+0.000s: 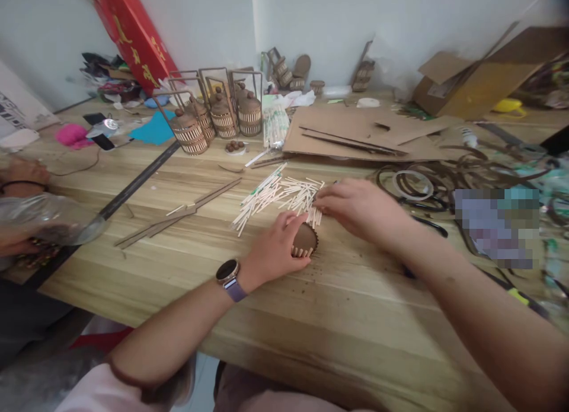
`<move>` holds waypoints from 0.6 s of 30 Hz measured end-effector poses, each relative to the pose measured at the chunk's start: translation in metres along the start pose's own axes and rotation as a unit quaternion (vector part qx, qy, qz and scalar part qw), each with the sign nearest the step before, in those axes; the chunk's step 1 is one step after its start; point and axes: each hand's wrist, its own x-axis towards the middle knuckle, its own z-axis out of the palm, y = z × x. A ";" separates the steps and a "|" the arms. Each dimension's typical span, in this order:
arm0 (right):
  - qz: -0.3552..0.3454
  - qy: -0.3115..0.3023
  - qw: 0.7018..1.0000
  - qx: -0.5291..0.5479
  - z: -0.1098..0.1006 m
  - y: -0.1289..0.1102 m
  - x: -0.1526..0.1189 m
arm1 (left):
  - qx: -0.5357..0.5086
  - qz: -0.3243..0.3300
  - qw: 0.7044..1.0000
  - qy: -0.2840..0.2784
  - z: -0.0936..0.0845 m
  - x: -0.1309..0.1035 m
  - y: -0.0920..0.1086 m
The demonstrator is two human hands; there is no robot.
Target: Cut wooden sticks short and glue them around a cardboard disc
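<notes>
A small round brown base with a notched rim lies on the table, and several pale sticks stand along its near side. My left hand, with a watch on the wrist, grips this base between thumb and fingers. Just beyond it, my right hand has its fingers pinched together at the edge of a loose pile of pale wooden sticks. What those fingertips hold, if anything, is too blurred to make out. More sticks lie in a bundle to the left of the pile.
Several finished lantern-like baskets with tall handles stand at the back. Flat cardboard lies behind the sticks. Coiled brown strips and a box are at right. Another person's hand and a plastic bag are at left.
</notes>
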 end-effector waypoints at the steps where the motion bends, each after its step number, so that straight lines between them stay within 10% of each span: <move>1: -0.013 -0.014 1.000 -0.009 0.006 -0.002 0.002 | -0.001 0.000 1.000 -0.001 0.000 0.000 0.000; 18: -0.106 -0.039 0.990 -0.088 0.038 0.001 0.001 | 0.009 0.017 1.000 -0.003 -0.002 -0.001 -0.001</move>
